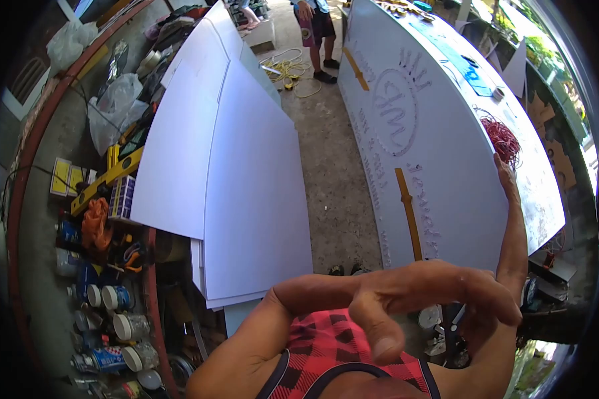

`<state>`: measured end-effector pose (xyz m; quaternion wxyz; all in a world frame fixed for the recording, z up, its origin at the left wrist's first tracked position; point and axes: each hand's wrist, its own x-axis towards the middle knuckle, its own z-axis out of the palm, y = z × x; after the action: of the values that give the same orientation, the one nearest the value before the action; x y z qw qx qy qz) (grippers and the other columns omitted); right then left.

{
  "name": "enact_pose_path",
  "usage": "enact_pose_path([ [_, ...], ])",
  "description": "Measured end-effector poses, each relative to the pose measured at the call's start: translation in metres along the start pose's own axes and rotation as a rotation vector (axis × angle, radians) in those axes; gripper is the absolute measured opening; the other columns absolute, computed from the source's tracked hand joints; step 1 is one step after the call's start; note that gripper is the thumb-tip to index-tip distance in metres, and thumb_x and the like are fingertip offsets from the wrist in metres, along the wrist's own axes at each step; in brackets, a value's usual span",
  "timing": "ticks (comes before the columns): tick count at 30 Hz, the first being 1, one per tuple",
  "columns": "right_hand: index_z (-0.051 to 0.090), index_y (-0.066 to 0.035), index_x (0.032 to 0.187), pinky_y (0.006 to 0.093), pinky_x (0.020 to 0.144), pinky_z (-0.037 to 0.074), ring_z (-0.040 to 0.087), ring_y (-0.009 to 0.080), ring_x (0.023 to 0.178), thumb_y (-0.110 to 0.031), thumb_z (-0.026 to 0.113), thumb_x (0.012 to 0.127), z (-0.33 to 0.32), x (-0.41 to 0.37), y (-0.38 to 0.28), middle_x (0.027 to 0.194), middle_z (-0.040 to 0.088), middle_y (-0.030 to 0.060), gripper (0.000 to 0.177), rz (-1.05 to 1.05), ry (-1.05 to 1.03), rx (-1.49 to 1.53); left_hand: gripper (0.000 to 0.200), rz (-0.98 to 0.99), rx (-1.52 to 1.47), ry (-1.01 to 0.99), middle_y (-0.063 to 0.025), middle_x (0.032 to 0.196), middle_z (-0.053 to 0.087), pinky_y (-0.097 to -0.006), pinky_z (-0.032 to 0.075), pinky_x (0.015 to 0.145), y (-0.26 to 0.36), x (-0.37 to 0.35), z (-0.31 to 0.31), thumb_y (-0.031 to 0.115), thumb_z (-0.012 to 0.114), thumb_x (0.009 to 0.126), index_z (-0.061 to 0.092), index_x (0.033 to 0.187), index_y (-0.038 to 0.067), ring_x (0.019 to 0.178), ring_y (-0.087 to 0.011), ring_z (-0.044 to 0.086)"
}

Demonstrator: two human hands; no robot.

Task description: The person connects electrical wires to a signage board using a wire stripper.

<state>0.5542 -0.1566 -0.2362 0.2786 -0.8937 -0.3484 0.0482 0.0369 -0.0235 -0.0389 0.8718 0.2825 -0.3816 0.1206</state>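
My left hand (439,286) is raised close in front of me, its forearm crossing over my red and black checked top (326,336). Its thumb hangs apart from the long fingers, and nothing is seen in it. Stretched out to the right, my right hand (505,171) rests at the edge of a white-topped table (536,199), close to a tangled bundle of red wire (501,141). Its fingers look extended, though part of them is hard to make out. Below that edge, a large white panel (456,193) carries handwritten marks and two brown strips (407,206).
Large white sheets (256,179) are stacked to my left. Beyond them a shelf holds jars (132,326), a yellow spirit level (106,181) and an orange bag (96,225). A yellow cord (289,70) lies on the concrete floor (333,199). Another person (318,33) stands at the far end.
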Motion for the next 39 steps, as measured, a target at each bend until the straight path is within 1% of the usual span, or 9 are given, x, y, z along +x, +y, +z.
enact_pose_path([
  [3,0.051,-0.012,0.146,0.0455,0.116,0.033,0.046,0.0422,0.137,-0.074,0.021,0.099,0.001,0.000,0.001,0.143,0.055,0.0218,0.084,-0.030,-0.002,0.031,0.082,-0.255,0.424,0.099,-0.0109,0.101,0.066,-0.0318,0.050,0.077,0.002,-0.032,-0.037,0.054,0.079,0.080,0.056,0.133,-0.004,0.093,-0.0173,0.065],
  [5,0.050,-0.013,0.148,0.0454,0.116,0.032,0.045,0.0423,0.138,-0.074,0.021,0.099,0.003,0.007,0.005,0.145,0.054,0.0214,0.083,-0.040,-0.008,0.042,0.054,-0.299,0.921,0.133,-0.0090,0.102,0.066,-0.0352,0.051,0.080,-0.003,-0.057,-0.060,0.036,0.074,0.091,0.061,0.132,0.003,0.098,-0.0218,0.066],
  [9,0.047,-0.013,0.151,0.0452,0.117,0.032,0.044,0.0414,0.139,-0.073,0.019,0.100,0.001,0.003,-0.009,0.147,0.052,0.0219,0.084,-0.037,0.029,0.010,0.048,-0.674,1.418,0.288,-0.0128,0.101,0.069,-0.0392,0.054,0.084,-0.028,-0.159,-0.138,0.026,0.075,0.090,0.062,0.128,0.000,0.096,-0.0259,0.068],
  [12,0.047,-0.010,0.151,0.0451,0.117,0.032,0.043,0.0410,0.140,-0.075,0.020,0.099,0.006,0.034,0.050,0.147,0.053,0.0222,0.087,-0.093,-0.028,0.057,0.047,-1.026,1.412,0.498,-0.0170,0.097,0.073,-0.0417,0.055,0.080,-0.036,-0.257,-0.194,0.028,0.074,0.089,0.063,0.125,0.000,0.090,-0.0312,0.071],
  [17,0.050,-0.008,0.148,0.0465,0.116,0.032,0.044,0.0413,0.139,-0.078,0.022,0.097,-0.008,0.001,-0.009,0.145,0.054,0.0225,0.091,0.257,-0.199,-0.112,0.054,-1.587,1.526,0.559,-0.0231,0.105,0.072,-0.0490,0.054,0.089,-0.050,-0.426,-0.238,0.038,0.076,0.082,0.068,0.120,0.000,0.102,-0.0405,0.069],
  [20,0.054,-0.007,0.144,0.0475,0.117,0.031,0.044,0.0419,0.139,-0.082,0.026,0.094,-0.006,0.000,-0.006,0.143,0.055,0.0236,0.095,0.273,-0.201,-0.042,0.052,-1.631,1.469,0.570,-0.0243,0.108,0.072,-0.0487,0.054,0.088,-0.059,-0.520,-0.240,0.040,0.077,0.082,0.071,0.114,0.000,0.102,-0.0405,0.069],
  [24,0.055,-0.007,0.143,0.0472,0.116,0.031,0.046,0.0425,0.136,-0.083,0.027,0.093,-0.011,-0.034,-0.062,0.142,0.057,0.0235,0.096,0.189,-0.048,-0.006,0.045,-1.695,1.039,0.965,-0.0184,0.101,0.075,-0.0400,0.056,0.081,-0.067,-0.610,-0.230,0.037,0.075,0.086,0.074,0.107,-0.002,0.087,-0.0289,0.072],
  [31,0.059,-0.008,0.140,0.0469,0.111,0.037,0.053,0.0420,0.129,-0.083,0.025,0.093,-0.010,-0.035,-0.057,0.133,0.062,0.0259,0.095,0.156,-0.040,-0.021,0.036,-1.330,0.719,1.477,-0.0107,0.091,0.074,-0.0337,0.055,0.063,-0.071,-0.578,-0.231,0.028,0.068,0.095,0.071,0.113,-0.003,0.070,-0.0186,0.069],
  [39,0.060,-0.006,0.139,0.0477,0.112,0.036,0.052,0.0427,0.130,-0.081,0.021,0.095,-0.012,-0.038,-0.068,0.134,0.062,0.0253,0.095,0.120,-0.036,-0.059,0.041,-1.397,0.712,1.377,-0.0112,0.099,0.072,-0.0353,0.059,0.063,-0.077,-0.568,-0.247,0.029,0.063,0.100,0.064,0.124,-0.004,0.074,-0.0191,0.068],
])
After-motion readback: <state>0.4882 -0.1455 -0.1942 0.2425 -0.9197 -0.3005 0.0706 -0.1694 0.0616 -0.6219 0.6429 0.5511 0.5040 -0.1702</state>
